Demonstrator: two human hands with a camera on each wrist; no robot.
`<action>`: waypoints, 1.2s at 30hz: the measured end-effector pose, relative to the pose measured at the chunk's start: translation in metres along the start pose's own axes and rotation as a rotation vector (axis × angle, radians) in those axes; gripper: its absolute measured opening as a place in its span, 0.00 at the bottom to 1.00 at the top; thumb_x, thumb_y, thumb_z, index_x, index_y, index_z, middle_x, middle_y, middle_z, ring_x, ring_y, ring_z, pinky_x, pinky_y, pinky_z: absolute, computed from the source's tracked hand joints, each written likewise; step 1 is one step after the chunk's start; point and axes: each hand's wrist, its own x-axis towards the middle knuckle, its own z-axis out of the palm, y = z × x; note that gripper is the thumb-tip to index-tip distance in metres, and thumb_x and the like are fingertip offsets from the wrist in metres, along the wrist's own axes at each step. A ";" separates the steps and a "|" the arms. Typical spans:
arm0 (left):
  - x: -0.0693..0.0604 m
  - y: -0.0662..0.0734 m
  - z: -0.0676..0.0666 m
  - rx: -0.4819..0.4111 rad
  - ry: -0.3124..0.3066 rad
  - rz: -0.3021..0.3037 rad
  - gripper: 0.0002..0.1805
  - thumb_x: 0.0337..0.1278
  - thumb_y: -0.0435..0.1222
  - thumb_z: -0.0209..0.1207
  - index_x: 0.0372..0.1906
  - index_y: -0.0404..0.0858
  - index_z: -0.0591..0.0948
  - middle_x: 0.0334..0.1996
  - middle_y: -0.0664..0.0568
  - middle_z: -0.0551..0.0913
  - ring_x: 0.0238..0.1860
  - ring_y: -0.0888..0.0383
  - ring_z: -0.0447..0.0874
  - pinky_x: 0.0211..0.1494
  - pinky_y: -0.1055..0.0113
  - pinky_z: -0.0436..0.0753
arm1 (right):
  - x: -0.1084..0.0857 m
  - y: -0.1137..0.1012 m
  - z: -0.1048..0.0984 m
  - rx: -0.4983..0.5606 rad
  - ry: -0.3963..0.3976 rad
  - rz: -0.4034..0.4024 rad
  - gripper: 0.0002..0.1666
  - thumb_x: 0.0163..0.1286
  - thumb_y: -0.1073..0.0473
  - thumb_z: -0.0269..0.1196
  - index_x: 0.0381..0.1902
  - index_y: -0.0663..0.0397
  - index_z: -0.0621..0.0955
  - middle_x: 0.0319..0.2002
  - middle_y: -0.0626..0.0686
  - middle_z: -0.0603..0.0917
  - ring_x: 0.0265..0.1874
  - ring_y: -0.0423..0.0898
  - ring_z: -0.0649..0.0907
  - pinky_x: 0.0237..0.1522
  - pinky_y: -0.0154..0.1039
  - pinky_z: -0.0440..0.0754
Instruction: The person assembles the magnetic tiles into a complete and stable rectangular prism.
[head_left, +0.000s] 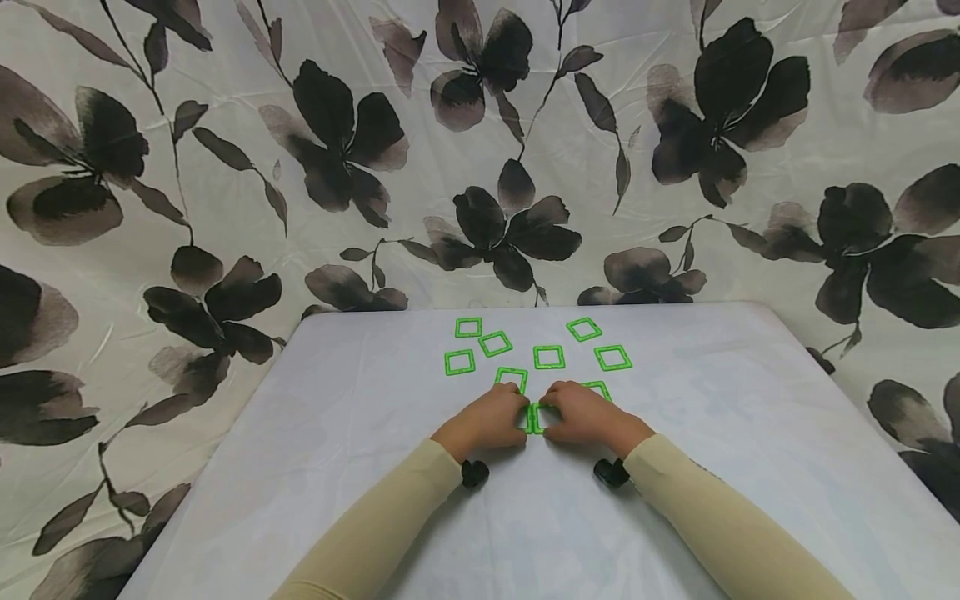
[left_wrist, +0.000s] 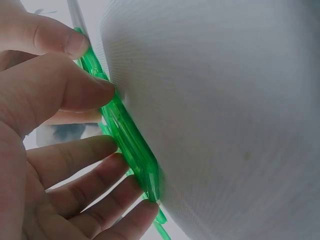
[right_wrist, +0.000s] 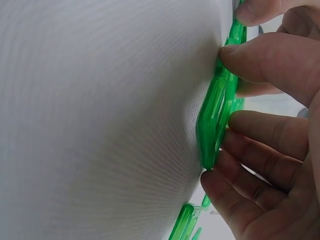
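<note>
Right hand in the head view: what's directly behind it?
Directly behind the right hand, part of a green frame shows on the white table; its near portion is covered by the hand and cannot be seen.

On the table (head_left: 517,525), two frames (head_left: 530,418) lie side by side between left hand (head_left: 491,417) and right hand (head_left: 585,414), other frames (head_left: 549,367) behind.

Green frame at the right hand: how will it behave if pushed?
The frame looks like glossy, hard plastic: probably stiff, maybe slippery. Its open middle suggests it's light. With straight, low sides, it should slide rather than roll.
</note>
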 end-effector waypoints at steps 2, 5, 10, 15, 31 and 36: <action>0.000 0.000 0.000 -0.001 -0.001 0.001 0.30 0.48 0.45 0.68 0.58 0.38 0.79 0.47 0.51 0.76 0.44 0.59 0.70 0.49 0.67 0.77 | 0.000 0.000 0.000 -0.004 0.000 -0.005 0.28 0.57 0.52 0.70 0.54 0.58 0.82 0.52 0.54 0.81 0.52 0.50 0.79 0.56 0.45 0.77; 0.000 0.000 0.000 -0.001 0.001 0.001 0.29 0.48 0.45 0.67 0.58 0.38 0.79 0.47 0.52 0.76 0.44 0.60 0.70 0.49 0.67 0.77 | -0.001 0.000 -0.001 -0.004 0.001 -0.015 0.28 0.57 0.53 0.70 0.54 0.59 0.82 0.52 0.54 0.81 0.52 0.50 0.79 0.56 0.46 0.78; 0.000 0.000 0.001 -0.001 0.006 0.009 0.29 0.48 0.44 0.68 0.58 0.37 0.79 0.46 0.52 0.76 0.42 0.60 0.69 0.47 0.68 0.76 | -0.002 0.000 -0.003 0.004 -0.005 -0.024 0.28 0.57 0.53 0.70 0.54 0.60 0.82 0.51 0.54 0.81 0.52 0.50 0.80 0.56 0.47 0.78; 0.000 0.000 0.001 -0.004 0.010 0.009 0.29 0.47 0.44 0.67 0.57 0.37 0.80 0.44 0.53 0.76 0.41 0.60 0.69 0.45 0.69 0.75 | -0.002 -0.001 -0.004 0.012 -0.013 -0.013 0.28 0.57 0.52 0.70 0.54 0.58 0.82 0.51 0.53 0.81 0.52 0.50 0.79 0.57 0.46 0.77; 0.008 -0.011 -0.005 -0.035 0.041 -0.004 0.28 0.55 0.43 0.59 0.62 0.37 0.77 0.57 0.49 0.77 0.55 0.57 0.74 0.60 0.63 0.76 | 0.000 0.001 -0.004 0.006 -0.016 -0.028 0.27 0.58 0.52 0.70 0.54 0.58 0.82 0.52 0.54 0.81 0.53 0.50 0.79 0.57 0.46 0.77; 0.016 -0.015 -0.008 -0.026 0.035 -0.050 0.28 0.58 0.43 0.58 0.64 0.41 0.75 0.60 0.49 0.75 0.63 0.54 0.71 0.65 0.60 0.74 | 0.000 0.001 -0.003 0.009 -0.013 -0.026 0.27 0.58 0.52 0.70 0.54 0.59 0.82 0.52 0.54 0.81 0.52 0.50 0.79 0.57 0.46 0.77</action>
